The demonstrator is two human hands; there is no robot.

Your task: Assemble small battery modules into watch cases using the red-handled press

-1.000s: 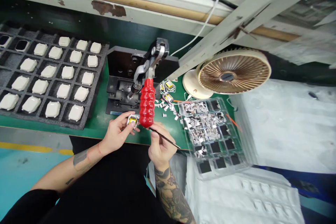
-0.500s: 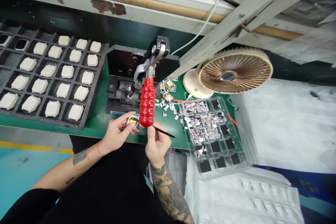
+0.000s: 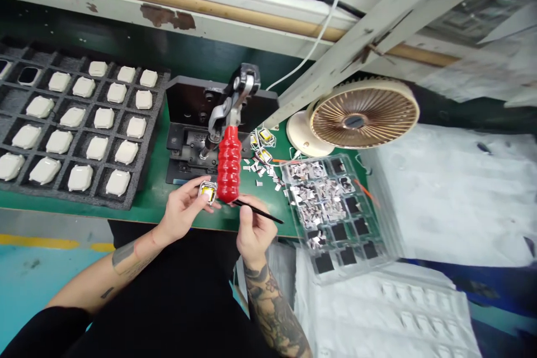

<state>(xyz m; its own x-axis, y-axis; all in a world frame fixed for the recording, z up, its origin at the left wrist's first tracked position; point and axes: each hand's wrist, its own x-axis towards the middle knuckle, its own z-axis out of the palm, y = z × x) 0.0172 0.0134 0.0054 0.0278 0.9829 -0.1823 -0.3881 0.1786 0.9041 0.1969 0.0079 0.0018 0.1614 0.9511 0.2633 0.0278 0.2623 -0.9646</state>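
Note:
My left hand is closed on a small white watch-like case with a yellow part inside, its thumb lying over the edge. In my right hand is a thin black tool that looks like tweezers, its far end pointing right. The working tip is hidden behind the red ribbed handle of a toggle clamp. That clamp belongs to a black metal press fixture just beyond both hands.
On the left, a grey foam tray holds several white cases. Small pieces and wired yellow parts lie right of the fixture. Farther right are a clear compartment tray, a round fan and white plastic sheeting.
My right hand and the tweezers have shifted slightly right, away from the case. The case in my left hand now shows more of its inside. The whole view has moved a little.

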